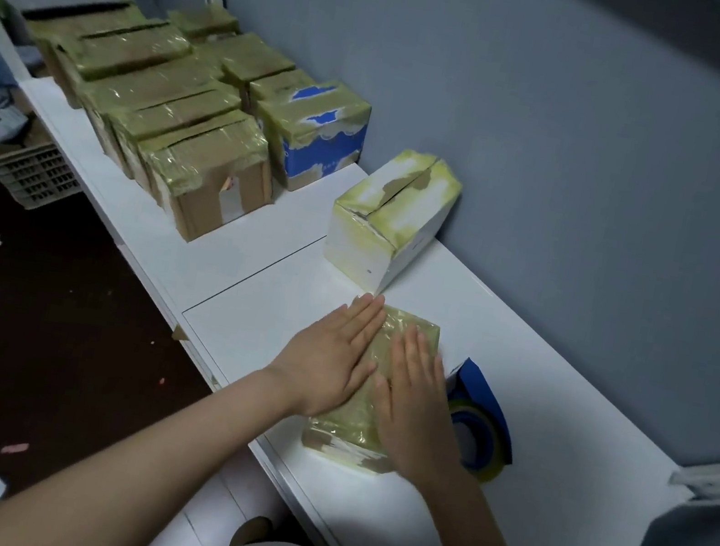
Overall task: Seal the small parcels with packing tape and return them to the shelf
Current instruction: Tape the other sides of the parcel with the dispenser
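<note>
Left hand [327, 363], right hand [413, 407]: both flat, fingers straight, palms pressing top of small parcel wrapped in yellowish clear tape [349, 434], near front edge of white table [251, 330]. Blue tape dispenser with roll [482, 414] just right of parcel. White taped box [385, 229] beyond.

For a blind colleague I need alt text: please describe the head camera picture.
The left hand and the right hand press flat on a tape-covered parcel on a white shelf. A blue tape dispenser lies just right of it; a white parcel and rows of taped boxes stand farther along.
</note>
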